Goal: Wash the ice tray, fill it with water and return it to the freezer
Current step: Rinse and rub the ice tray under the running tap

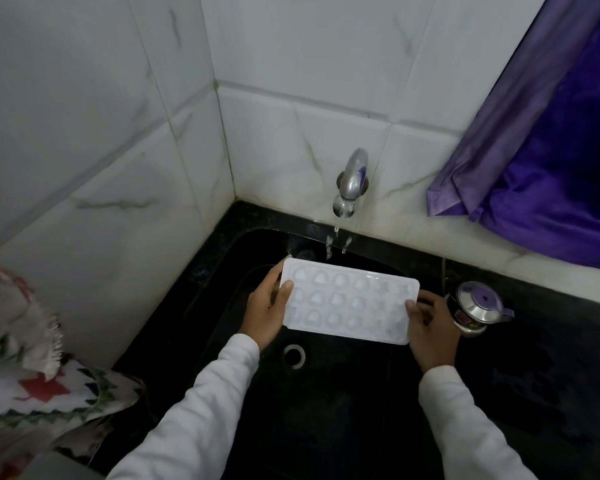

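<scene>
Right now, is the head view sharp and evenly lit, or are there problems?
Head view: wide-angle bending of the wall tiles; dim light, black sink nearly featureless; soft focus; ice tray bright, its right cells washed out; tap shows glare.

The white plastic ice tray (pixel 349 303) is being held in the air over the black sink (pixel 326 393), just in front of the tap (pixel 352 178), cavities facing up. It is lying almost level, long side across the sink, right end a little lower. It is showing three rows of rounded moulds. Water (pixel 336 237) is dripping down just behind its far edge.
</scene>
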Demonstrator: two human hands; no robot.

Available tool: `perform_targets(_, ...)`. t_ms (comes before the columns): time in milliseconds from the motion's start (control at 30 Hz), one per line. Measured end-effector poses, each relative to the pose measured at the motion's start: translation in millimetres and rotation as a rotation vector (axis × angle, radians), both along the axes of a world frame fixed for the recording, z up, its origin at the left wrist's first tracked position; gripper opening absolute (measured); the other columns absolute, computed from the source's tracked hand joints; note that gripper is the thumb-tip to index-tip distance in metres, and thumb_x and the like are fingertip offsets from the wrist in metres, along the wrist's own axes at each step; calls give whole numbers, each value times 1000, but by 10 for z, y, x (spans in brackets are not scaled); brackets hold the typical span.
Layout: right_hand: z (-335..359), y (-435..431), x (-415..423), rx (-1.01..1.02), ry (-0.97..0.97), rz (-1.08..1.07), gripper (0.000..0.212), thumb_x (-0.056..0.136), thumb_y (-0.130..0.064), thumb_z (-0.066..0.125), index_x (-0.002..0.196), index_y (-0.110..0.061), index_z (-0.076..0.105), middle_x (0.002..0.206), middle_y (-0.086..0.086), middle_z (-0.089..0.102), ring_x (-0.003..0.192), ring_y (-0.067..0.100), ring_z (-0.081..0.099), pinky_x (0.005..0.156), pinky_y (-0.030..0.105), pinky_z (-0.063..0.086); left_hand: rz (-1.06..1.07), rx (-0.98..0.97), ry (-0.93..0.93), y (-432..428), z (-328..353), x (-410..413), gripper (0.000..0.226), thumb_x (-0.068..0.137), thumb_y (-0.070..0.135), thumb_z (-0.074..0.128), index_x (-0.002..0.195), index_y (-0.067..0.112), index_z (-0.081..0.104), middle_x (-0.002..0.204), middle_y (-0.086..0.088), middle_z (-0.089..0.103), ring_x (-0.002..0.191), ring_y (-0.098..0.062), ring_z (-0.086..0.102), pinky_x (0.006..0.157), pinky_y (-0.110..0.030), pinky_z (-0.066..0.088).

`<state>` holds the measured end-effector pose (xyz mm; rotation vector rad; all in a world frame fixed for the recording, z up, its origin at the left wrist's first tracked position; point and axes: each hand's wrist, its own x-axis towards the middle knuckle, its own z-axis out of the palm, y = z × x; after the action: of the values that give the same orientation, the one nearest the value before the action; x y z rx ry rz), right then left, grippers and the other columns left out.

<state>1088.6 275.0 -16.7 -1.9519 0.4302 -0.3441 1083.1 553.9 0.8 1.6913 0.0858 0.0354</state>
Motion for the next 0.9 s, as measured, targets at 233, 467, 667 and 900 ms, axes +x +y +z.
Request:
perform_targets(233, 258, 133, 362, -511, -154, 179, 37, 86, -19, 53, 120, -5, 55, 124, 16, 55, 114, 32, 48, 101, 19, 26, 174, -278, 161, -192, 178, 339, 21, 102, 19, 53, 117, 19, 67, 101, -4, 76, 97, -22, 73, 78, -32, 60)
perform_targets(467, 581, 457, 731, -713, -338, 588, 28, 88, -14, 51, 114, -13, 62, 138, 12, 46, 136, 33, 33, 113, 41, 27, 190, -356, 218, -296, 310, 543, 21, 101, 19, 55, 118, 11, 64, 100, -11, 75, 90, -24, 72, 76, -42, 60)
perform_targets(667, 596, 590, 905, -845, -273, 740, 34, 88, -19, 39, 107, -21, 67, 139, 11, 47, 134, 35, 31, 111, 47, 31, 169, -399, 250, -363, 303, 548, 21, 102, 21, 54, 119, 12, 64, 101, -7, 74, 90, -22, 72, 76, -41, 60)
perform_targets(900, 612, 602, 1001, -966, -288, 786, 34, 91, -22, 39, 102, -25, 71, 125, 13, 59, 112, 39, 51, 93, 53, 43, 121, -434, 269, -342, 312, 515, 23, 102, 22, 54, 120, 12, 65, 105, -9, 74, 89, -21, 72, 66, -33, 59)
